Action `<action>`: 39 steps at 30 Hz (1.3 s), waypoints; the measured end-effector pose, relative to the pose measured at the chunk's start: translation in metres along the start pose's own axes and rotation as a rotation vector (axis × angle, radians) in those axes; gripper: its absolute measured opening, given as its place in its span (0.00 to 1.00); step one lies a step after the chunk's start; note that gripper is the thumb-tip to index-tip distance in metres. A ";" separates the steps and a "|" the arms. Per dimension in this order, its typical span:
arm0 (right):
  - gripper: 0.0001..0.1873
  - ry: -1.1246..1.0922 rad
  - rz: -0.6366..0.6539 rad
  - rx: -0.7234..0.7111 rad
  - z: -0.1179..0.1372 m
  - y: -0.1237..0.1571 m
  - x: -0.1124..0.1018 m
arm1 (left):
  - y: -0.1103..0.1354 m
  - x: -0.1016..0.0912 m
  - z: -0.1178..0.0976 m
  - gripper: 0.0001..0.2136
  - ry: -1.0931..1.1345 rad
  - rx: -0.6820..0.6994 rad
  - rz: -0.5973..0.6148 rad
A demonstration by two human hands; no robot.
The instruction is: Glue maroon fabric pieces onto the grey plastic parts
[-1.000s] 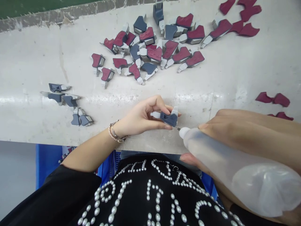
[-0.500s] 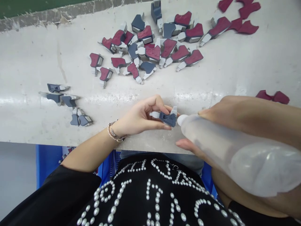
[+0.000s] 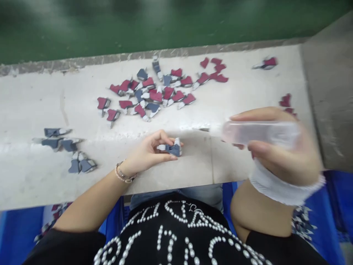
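My left hand (image 3: pixel 146 152) pinches a small slate-blue and pale grey plastic part (image 3: pixel 173 149) between thumb and fingers, just above the white table's near edge. To the right, my right hand (image 3: pixel 284 154) grips a translucent plastic squeeze bottle (image 3: pixel 260 132), lying almost level with its nozzle pointing left. The nozzle stands apart from the part, and its tip is blurred. A white band (image 3: pixel 284 186) circles my right wrist.
A heap of maroon and slate-blue parts (image 3: pixel 154 95) lies on the white table (image 3: pixel 193 165). Blue-grey parts (image 3: pixel 68 151) lie at the left, and loose maroon pieces (image 3: pixel 216 68) at the far side. Blue crates (image 3: pixel 19 232) stand below the near edge.
The bottle's nozzle has moved away from the part, to the right, and the bottle has swung nearly level. The view has shifted, showing more of the table and the green surface beyond it.
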State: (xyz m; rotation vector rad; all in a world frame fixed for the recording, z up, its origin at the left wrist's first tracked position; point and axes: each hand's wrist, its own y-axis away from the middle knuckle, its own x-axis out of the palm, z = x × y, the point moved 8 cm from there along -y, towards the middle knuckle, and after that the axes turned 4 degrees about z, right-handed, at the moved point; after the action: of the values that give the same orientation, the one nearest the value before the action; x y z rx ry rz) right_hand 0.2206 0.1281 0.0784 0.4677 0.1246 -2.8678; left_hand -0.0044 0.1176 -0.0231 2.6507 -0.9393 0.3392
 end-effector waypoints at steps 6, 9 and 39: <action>0.18 -0.093 0.085 -0.009 -0.021 -0.021 0.025 | 0.001 -0.001 0.006 0.15 -0.100 -0.093 -0.016; 0.23 -0.101 0.130 -0.051 -0.030 -0.035 0.044 | 0.002 0.000 0.008 0.17 -0.093 -0.131 -0.032; 0.17 0.376 0.291 0.609 -0.132 0.002 -0.054 | 0.036 0.018 0.005 0.17 -0.063 -0.088 -0.351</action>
State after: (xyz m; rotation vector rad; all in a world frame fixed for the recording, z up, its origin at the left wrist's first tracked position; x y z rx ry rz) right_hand 0.3111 0.1532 -0.0289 1.0334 -0.7104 -2.4545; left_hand -0.0134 0.0792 -0.0149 2.6896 -0.4764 0.1295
